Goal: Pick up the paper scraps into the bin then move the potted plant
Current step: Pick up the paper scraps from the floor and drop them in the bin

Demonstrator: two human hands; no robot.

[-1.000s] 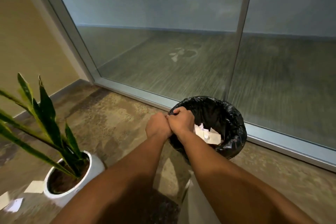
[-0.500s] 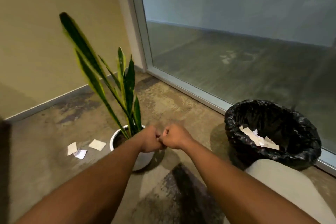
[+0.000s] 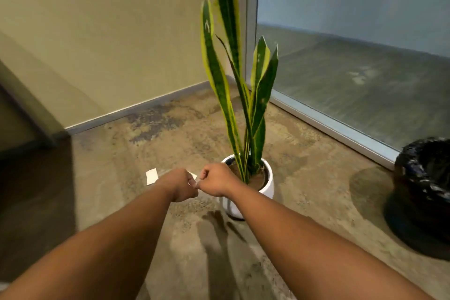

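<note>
Mottled concrete floor (image 3: 170, 134) met a beige wall. One paper scrap (image 3: 151, 176) lay flat there, just beyond and left of the left hand (image 3: 181, 186), its long axis running away from the viewer; another scrap's corner (image 3: 193, 175) peeked between the fists. Both hands were loosely curled, knuckles touching; whether they held anything I could not tell. The right hand (image 3: 216, 181) overlapped the potted plant's white pot (image 3: 266, 187); the lined bin (image 3: 423, 178) stood well right.
</note>
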